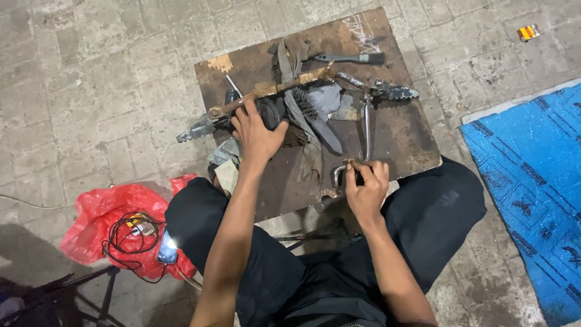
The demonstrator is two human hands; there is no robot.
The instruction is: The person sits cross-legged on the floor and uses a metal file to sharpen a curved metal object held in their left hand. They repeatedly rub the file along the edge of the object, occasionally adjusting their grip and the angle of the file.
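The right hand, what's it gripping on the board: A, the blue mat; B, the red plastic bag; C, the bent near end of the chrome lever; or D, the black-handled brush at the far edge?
C: the right hand is closed around the curved near end of the chrome lever at the near edge of the rusty board, while the left hand rests on the rusty bar.

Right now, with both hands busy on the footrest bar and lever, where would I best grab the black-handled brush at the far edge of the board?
Take the brush by its dark handle at the right end, coming from the board's far right side. The handle lies flat, bare and free there; its left tip runs toward the grey rags and rusty bar.
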